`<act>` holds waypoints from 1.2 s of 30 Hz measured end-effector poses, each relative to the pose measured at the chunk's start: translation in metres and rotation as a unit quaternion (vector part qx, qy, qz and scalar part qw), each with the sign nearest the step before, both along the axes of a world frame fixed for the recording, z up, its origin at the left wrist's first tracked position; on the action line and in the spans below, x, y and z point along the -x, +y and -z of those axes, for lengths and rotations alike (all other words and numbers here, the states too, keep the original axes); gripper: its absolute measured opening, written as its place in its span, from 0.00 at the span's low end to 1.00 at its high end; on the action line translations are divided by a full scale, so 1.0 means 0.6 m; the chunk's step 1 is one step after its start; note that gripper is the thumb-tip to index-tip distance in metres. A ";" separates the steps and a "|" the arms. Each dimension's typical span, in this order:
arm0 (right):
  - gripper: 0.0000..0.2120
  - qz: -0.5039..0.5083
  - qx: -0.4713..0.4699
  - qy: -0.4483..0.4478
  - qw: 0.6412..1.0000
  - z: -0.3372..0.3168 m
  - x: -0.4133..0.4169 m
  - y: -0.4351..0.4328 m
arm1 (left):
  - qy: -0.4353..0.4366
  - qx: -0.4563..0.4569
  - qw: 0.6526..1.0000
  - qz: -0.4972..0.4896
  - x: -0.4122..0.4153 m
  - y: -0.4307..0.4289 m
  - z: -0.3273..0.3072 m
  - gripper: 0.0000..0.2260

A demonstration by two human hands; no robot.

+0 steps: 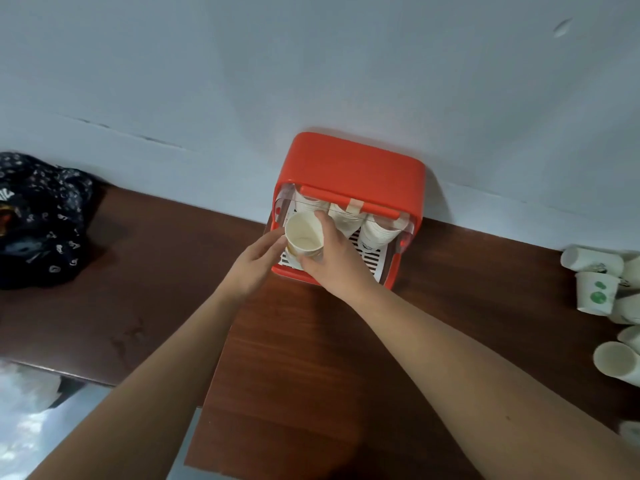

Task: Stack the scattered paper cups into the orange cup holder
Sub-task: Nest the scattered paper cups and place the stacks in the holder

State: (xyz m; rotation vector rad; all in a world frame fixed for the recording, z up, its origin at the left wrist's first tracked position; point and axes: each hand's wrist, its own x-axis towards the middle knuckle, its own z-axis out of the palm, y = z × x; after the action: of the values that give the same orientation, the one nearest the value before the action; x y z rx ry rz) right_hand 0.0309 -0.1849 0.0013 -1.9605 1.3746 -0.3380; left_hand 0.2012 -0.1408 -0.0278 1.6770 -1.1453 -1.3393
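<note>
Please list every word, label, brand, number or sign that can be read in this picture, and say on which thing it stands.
No text can be read in this picture.
Loose paper cups at the right: green round marks and a dark print, too blurred to read.
Dark cloth at the left: a white pattern, with no clear letters.
Orange cup holder: no label in view.
Cup in the right hand: only a brown smudge shows, with no words.

I seem to be in a plain home or office corner — my dark wood table point(145, 289) meets a bare pale wall point(311, 64), dark patterned cloth point(38, 216) bundled at its left edge — nothing more telling.
</note>
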 end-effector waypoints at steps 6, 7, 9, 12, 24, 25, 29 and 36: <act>0.38 0.039 -0.054 -0.034 0.997 0.016 -0.006 -0.004 | -0.003 0.025 1.000 0.011 0.002 0.000 0.008 0.22; 0.39 0.047 -0.076 -0.044 0.995 0.017 -0.006 -0.005 | -0.010 0.028 1.000 0.009 0.001 -0.001 0.010 0.23; 0.39 0.058 -0.101 -0.054 0.992 0.018 -0.003 -0.004 | -0.030 0.032 0.999 0.015 0.000 -0.003 0.014 0.23; 0.38 0.074 -0.098 -0.059 0.991 0.020 -0.001 -0.001 | -0.055 0.034 0.998 0.021 0.002 -0.004 0.017 0.20; 0.39 0.061 -0.090 -0.073 0.991 0.018 -0.011 0.000 | -0.116 0.029 0.993 0.019 0.001 0.000 0.007 0.21; 0.39 0.061 -0.094 -0.072 0.991 0.012 -0.005 0.002 | -0.121 0.028 0.992 0.013 0.004 0.002 0.004 0.21; 0.32 0.071 -0.074 -0.045 0.994 -0.010 0.041 0.027 | -0.143 0.007 0.989 -0.044 0.017 0.032 -0.004 0.20; 0.25 0.108 -0.048 0.095 0.988 -0.013 0.283 0.108 | -0.229 -0.008 0.970 0.077 0.097 0.110 -0.002 0.04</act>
State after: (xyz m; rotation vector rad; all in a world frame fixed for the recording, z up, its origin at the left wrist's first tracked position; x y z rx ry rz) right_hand -0.1386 -0.1198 0.0089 -1.8050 1.7007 -0.1846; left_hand 0.1432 -0.0748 -0.0265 2.0066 -1.5545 -1.0757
